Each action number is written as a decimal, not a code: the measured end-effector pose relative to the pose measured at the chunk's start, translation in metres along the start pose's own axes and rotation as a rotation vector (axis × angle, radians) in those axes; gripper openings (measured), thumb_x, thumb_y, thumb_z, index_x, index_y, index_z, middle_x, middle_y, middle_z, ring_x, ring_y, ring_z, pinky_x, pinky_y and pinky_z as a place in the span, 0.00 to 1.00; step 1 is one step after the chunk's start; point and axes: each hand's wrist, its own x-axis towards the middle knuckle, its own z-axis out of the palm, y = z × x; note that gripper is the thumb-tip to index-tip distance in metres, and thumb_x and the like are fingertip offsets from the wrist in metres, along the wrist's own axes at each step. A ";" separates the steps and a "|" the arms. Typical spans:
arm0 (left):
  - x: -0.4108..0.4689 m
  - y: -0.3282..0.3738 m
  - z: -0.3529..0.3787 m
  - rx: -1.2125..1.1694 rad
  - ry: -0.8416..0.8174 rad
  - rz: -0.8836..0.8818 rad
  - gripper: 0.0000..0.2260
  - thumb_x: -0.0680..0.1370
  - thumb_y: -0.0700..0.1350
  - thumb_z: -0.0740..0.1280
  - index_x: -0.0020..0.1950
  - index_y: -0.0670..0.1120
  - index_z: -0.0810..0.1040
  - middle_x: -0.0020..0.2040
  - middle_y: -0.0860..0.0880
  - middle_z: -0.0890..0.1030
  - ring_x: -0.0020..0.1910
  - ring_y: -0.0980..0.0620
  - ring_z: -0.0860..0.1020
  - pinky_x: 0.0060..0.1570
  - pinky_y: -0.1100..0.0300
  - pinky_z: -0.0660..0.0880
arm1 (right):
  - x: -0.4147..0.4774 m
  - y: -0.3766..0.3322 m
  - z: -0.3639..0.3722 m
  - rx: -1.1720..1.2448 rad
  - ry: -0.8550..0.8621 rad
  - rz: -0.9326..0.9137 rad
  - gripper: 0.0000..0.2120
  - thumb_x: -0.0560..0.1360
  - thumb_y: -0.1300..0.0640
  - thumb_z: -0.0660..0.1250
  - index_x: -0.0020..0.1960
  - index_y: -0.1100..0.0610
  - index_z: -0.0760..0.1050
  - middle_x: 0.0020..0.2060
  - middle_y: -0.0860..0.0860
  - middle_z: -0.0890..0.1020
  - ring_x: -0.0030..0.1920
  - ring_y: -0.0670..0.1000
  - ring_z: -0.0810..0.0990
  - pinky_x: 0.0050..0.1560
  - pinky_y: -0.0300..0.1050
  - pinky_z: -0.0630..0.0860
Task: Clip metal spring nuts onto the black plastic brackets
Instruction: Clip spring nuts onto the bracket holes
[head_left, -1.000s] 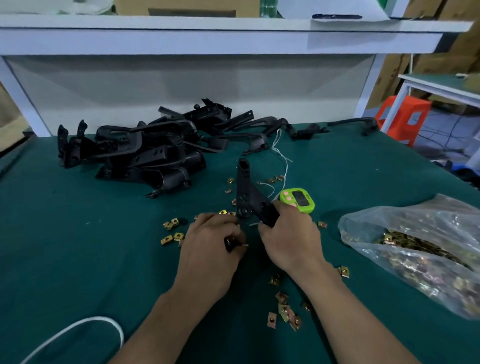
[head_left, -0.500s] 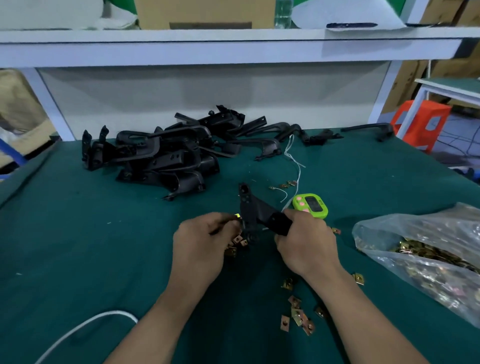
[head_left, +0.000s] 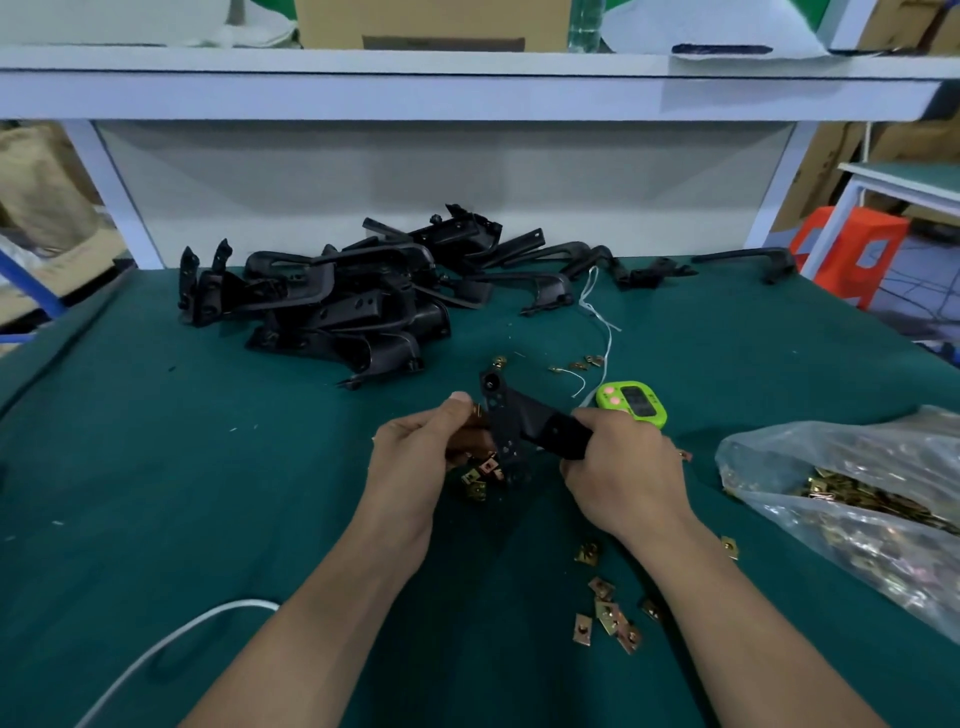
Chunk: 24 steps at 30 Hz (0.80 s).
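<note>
Matt black plastic bracket (head_left: 511, 426); shiny brass-toned metal spring nuts (head_left: 608, 616); matt green cloth tabletop (head_left: 156, 467); crinkled glossy plastic bag (head_left: 857, 499).

My hands meet over the middle of the table (head_left: 156, 467). The bracket (head_left: 514, 431) sits between them: my right hand (head_left: 623, 478) grips its right end, and my left hand (head_left: 415, 467) pinches a nut (head_left: 477, 411) against its left edge. The bracket pile (head_left: 337, 301) lies behind, toward the left. The timer (head_left: 631, 402) sits just behind my right hand, with the bag (head_left: 857, 493) to its right. Loose nuts (head_left: 608, 613) lie between my forearms. A cable (head_left: 171, 639) lies near left. A shelf (head_left: 467, 83) spans above the table's back.
</note>
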 end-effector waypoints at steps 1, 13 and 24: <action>0.001 -0.001 -0.001 -0.001 0.000 0.003 0.16 0.81 0.49 0.68 0.38 0.45 0.87 0.38 0.44 0.86 0.42 0.49 0.82 0.56 0.52 0.77 | 0.000 0.000 0.000 -0.008 -0.001 -0.001 0.06 0.68 0.57 0.70 0.43 0.48 0.77 0.26 0.42 0.70 0.27 0.43 0.63 0.32 0.45 0.61; 0.004 0.002 -0.020 -0.084 -0.121 -0.022 0.08 0.75 0.34 0.73 0.48 0.46 0.88 0.47 0.43 0.87 0.43 0.52 0.84 0.41 0.66 0.79 | 0.000 -0.013 0.004 -0.014 -0.020 -0.011 0.13 0.64 0.60 0.67 0.32 0.48 0.64 0.25 0.43 0.70 0.26 0.45 0.65 0.27 0.40 0.55; 0.009 0.006 -0.021 -0.193 -0.136 -0.058 0.08 0.71 0.42 0.74 0.49 0.46 0.88 0.48 0.43 0.87 0.43 0.52 0.85 0.38 0.65 0.78 | 0.006 -0.010 0.009 -0.070 -0.001 -0.040 0.06 0.63 0.59 0.66 0.37 0.50 0.71 0.24 0.44 0.71 0.28 0.53 0.69 0.26 0.40 0.57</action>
